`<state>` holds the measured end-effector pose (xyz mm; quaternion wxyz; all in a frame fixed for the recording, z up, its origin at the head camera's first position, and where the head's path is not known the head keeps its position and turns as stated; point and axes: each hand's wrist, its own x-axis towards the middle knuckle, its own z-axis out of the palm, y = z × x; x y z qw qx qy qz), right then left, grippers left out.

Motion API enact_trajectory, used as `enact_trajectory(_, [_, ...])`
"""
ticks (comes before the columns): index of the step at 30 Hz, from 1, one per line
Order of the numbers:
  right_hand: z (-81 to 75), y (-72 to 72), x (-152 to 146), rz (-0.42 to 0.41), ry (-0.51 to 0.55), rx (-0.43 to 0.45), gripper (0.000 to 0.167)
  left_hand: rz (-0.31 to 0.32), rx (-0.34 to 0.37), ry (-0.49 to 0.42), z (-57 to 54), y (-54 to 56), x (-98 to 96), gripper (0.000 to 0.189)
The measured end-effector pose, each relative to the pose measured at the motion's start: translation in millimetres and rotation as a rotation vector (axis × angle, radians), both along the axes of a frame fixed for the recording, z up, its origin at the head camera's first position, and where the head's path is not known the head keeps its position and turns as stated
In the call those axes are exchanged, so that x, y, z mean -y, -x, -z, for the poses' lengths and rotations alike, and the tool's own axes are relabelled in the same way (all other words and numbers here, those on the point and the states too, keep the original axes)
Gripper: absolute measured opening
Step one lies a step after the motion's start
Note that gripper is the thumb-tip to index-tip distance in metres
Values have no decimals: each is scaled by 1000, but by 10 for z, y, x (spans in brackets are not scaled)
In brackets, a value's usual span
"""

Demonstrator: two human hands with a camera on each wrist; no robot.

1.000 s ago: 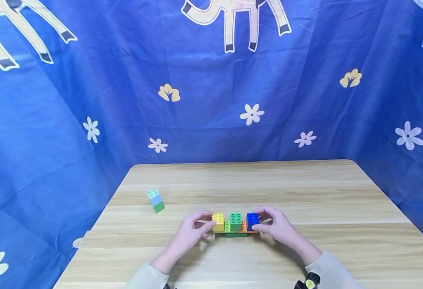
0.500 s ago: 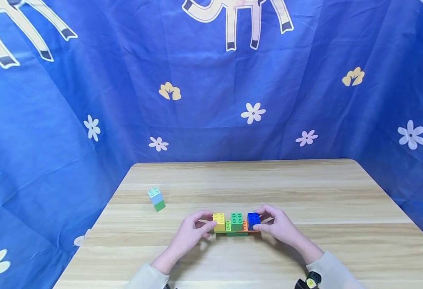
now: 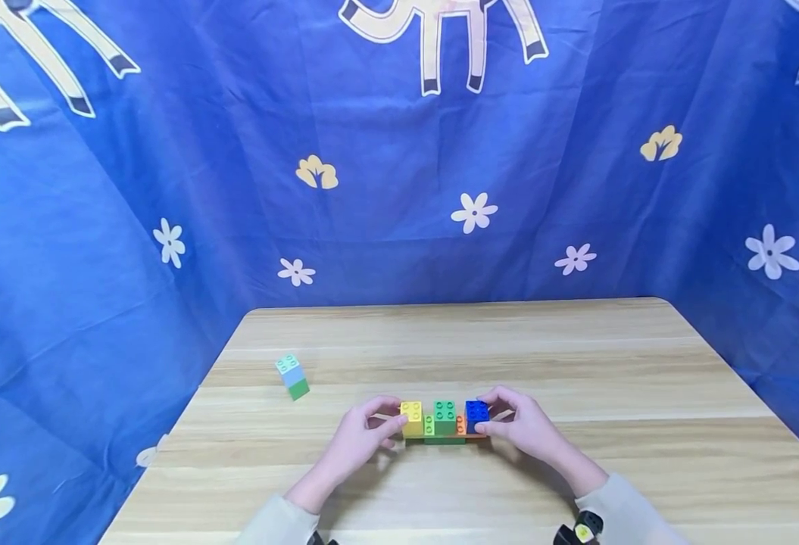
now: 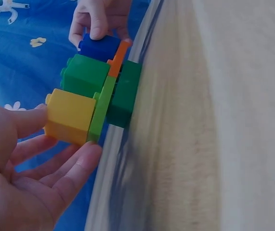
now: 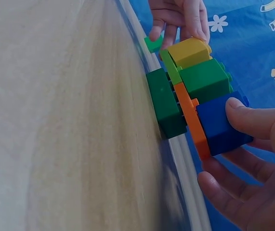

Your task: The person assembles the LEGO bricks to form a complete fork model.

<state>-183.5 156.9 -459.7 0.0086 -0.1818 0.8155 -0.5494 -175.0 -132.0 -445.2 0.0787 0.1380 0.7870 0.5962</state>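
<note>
My left hand (image 3: 365, 431) grips the yellow brick (image 4: 70, 115) at the left end of a toy brick build, with fingertips reaching down by the lime plate (image 4: 101, 108). At the right end, my right hand (image 3: 518, 424) pinches the blue brick (image 5: 221, 122), thumb on its near face and fingers close under the orange plate (image 5: 191, 120). Between these two stands a green brick (image 3: 444, 418), straddling where the plates meet. Below the plates is a longer dark green brick (image 4: 126, 94); both wrist views show its studs in a narrow gap under the plates.
A small stack of light blue and green bricks (image 3: 293, 376) stands at the left of the wooden table (image 3: 576, 356). Blue patterned cloth (image 3: 385, 227) hangs behind the table and along both sides.
</note>
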Motion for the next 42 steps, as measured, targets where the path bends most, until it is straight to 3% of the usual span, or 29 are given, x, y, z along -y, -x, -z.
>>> enact_trajectory(10, [-22, -11, 15, 27, -26, 6, 30, 30, 47, -24, -276, -104, -56, 41])
enact_trajectory(29, [0, 15, 25, 12, -39, -28, 29, 23, 68, -20, -330, -132, -71, 38])
enact_trajectory(33, [11, 26, 28, -3, -47, -33, 28, 24, 57, -12, -289, -118, -50, 39])
enact_trajectory(42, [25, 18, 8, -7, -40, 3, 34, -2, 50, -66, 14, -16, -1, 49])
